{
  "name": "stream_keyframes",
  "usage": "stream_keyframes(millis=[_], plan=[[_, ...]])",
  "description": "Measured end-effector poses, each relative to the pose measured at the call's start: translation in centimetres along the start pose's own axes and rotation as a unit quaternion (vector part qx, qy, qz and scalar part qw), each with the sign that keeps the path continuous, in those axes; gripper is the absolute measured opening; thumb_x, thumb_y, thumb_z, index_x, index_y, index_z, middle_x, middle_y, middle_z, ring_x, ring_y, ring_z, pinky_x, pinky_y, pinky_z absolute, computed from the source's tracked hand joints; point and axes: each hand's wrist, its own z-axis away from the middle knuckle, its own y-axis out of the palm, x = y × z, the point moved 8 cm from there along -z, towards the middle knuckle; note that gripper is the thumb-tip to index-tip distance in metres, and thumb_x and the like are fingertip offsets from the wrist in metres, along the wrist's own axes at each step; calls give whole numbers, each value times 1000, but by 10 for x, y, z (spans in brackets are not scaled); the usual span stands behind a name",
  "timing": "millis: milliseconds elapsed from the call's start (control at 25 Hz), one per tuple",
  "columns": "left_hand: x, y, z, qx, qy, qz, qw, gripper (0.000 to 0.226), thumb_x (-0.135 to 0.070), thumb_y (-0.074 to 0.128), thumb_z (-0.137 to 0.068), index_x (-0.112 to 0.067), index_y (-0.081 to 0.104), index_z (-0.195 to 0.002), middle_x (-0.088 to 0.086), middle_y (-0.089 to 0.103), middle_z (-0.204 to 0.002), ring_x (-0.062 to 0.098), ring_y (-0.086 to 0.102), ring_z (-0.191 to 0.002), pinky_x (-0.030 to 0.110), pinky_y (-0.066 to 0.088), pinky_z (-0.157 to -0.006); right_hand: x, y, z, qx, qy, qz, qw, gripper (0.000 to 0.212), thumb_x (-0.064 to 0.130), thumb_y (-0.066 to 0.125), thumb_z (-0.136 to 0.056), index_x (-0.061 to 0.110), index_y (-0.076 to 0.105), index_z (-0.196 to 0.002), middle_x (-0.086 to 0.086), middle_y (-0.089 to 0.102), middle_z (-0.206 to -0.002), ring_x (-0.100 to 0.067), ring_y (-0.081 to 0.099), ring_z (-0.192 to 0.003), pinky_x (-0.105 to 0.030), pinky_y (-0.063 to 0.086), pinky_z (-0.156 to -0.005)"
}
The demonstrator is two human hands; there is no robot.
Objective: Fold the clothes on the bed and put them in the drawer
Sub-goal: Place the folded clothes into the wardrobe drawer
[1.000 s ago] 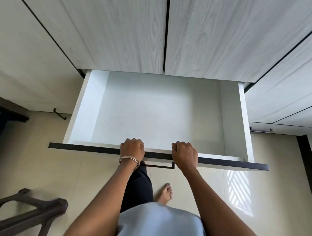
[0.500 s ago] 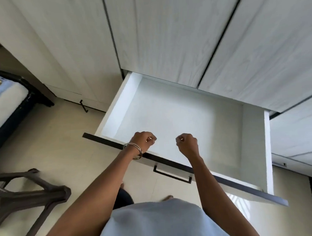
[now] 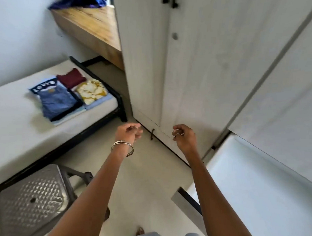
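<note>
Folded clothes lie on the bed (image 3: 9, 126) at the left: blue jeans (image 3: 57, 102) over a navy printed shirt (image 3: 43, 86), a maroon garment (image 3: 71, 79) and a yellow-and-white patterned one (image 3: 91, 91). The white drawer (image 3: 256, 181) stands pulled out at the lower right, with nothing showing inside. My left hand (image 3: 128, 133) and my right hand (image 3: 183, 136) hang in the air over the floor between bed and drawer, fingers loosely curled, holding nothing.
A grey plastic stool (image 3: 30, 202) stands at the lower left beside the bed. Tall white wardrobe doors (image 3: 193, 60) fill the right. A wooden desk (image 3: 91, 27) with a blue cloth (image 3: 82, 2) on it sits behind the bed.
Both hands let go of the drawer front and lifted away. My view swung left, so the bed and folded clothes came into sight and the drawer slid to the right.
</note>
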Motion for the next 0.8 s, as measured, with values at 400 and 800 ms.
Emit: stream_keyframes(millis=[400,800], plan=[[63,-248,-176,-239,-150,149,948,17,-10,50,-97,-14,66,-94,3,70,-78,17,62,-61,26,41,-57,96,274,-162,185,-15,24,982,23,3,54,-90,21,67,-95,-3,69,-87,-22,66,-78,-26,52,-65],[70,-395,-370,-315,-261,89,908,13,-22,58,-93,-14,66,-97,5,72,-84,18,62,-60,21,43,-50,188,535,-343,382,56,109,916,13,18,52,-100,14,62,-93,-5,67,-82,-15,59,-67,-18,44,-47]])
